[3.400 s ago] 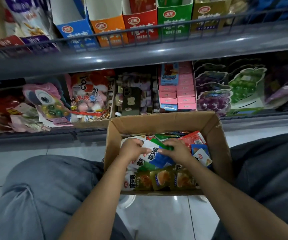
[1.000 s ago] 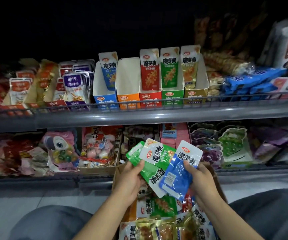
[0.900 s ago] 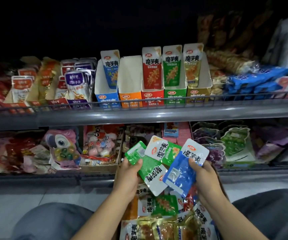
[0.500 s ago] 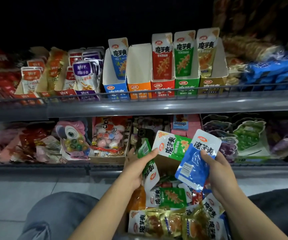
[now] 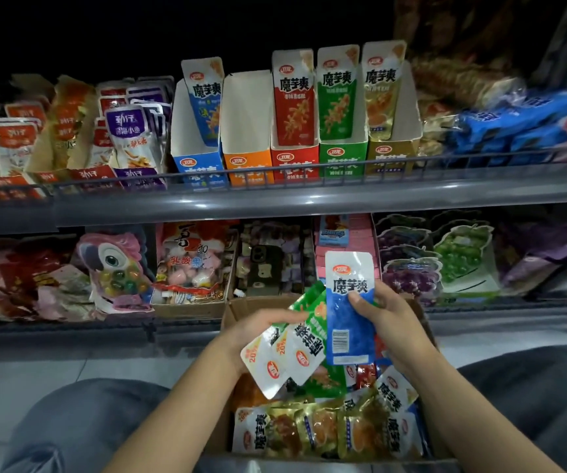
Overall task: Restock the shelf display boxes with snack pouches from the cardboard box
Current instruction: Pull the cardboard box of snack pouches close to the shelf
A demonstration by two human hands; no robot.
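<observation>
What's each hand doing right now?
Left hand: grips a bunch of green pouches.
Right hand: pinches one blue pouch, held upright.

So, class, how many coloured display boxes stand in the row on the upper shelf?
5, left to right: blue box, orange box, red box, green box, gold box.

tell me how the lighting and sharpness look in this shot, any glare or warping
Head view: the top of the frame above the display boxes is almost black; bright glare streaks lie along the grey shelf edge; the blue packs at upper right are smeared; the shelf lines bow from the wide-angle lens; the blue pouch in the right hand reads sharply.
</observation>
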